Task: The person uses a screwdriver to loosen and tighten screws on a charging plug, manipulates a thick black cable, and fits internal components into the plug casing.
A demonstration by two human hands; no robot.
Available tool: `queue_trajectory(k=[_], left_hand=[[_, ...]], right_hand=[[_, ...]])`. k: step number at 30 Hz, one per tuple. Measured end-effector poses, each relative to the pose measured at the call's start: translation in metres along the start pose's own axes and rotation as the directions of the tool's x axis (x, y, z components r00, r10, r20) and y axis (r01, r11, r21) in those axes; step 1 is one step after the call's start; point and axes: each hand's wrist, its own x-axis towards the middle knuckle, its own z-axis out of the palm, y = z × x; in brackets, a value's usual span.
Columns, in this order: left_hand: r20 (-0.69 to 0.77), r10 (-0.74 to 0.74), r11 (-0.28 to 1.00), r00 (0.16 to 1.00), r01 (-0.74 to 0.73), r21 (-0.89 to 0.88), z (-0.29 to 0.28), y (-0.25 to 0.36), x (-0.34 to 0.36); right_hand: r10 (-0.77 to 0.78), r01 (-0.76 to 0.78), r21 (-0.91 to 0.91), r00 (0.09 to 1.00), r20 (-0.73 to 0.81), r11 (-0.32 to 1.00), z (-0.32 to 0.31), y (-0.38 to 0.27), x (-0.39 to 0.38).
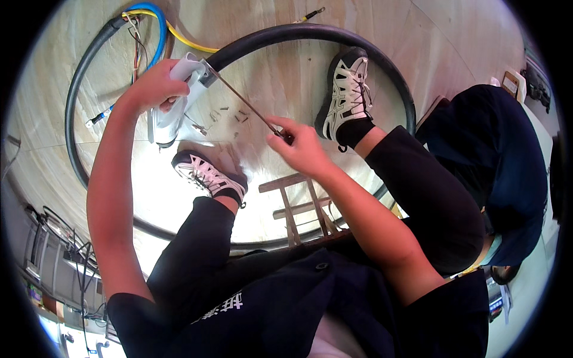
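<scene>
My left hand (155, 88) is wrapped around a light grey plastic housing (173, 122) that looks like a charging gun, joined to the end of a thick black cable (268, 34). My right hand (298, 146) grips a screwdriver (242, 98) by its handle, which my fingers mostly hide. Its long thin shaft slants up and left, and the tip meets the housing close to the cable end. Whether the tip sits in a screw cannot be made out. Several small screws (240, 117) lie on the floor between my shoes, beside the housing.
The black cable loops around my feet. At its far left end blue (161, 30) and yellow wires (185, 40) fan out with lugs. A wooden stool (292, 206) stands under me. Another person in dark clothes (495, 143) is close at right. Metal racks and cords (54, 250) stand at lower left.
</scene>
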Motion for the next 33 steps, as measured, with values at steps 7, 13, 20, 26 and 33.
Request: queue_trajectory(k=[7,13,20,26,33], left_hand=[[-0.024,-0.049,0.998,0.999,0.05,0.038,0.001,0.006,-0.003],[-0.057,-0.081,0.995,0.995,0.084,0.053,0.005,0.008,-0.005],[-0.099,-0.144,0.985,0.985,0.153,0.083,0.011,0.013,-0.008],[-0.058,-0.074,0.984,0.996,0.082,0.156,0.011,0.024,-0.009],[-0.069,-0.033,0.989,0.997,0.042,0.142,0.015,0.017,-0.009]], right_hand=[[0.248,-0.451,0.861,0.885,0.395,0.236,0.003,0.035,0.004],[0.256,-0.494,0.854,0.857,0.447,0.164,0.012,0.029,0.001],[0.372,-0.443,0.849,0.869,0.327,0.288,0.012,0.025,0.004],[0.356,-0.426,0.861,0.878,0.32,0.277,0.021,0.033,0.009],[0.357,-0.42,0.832,0.887,0.293,0.362,0.008,0.039,0.018]])
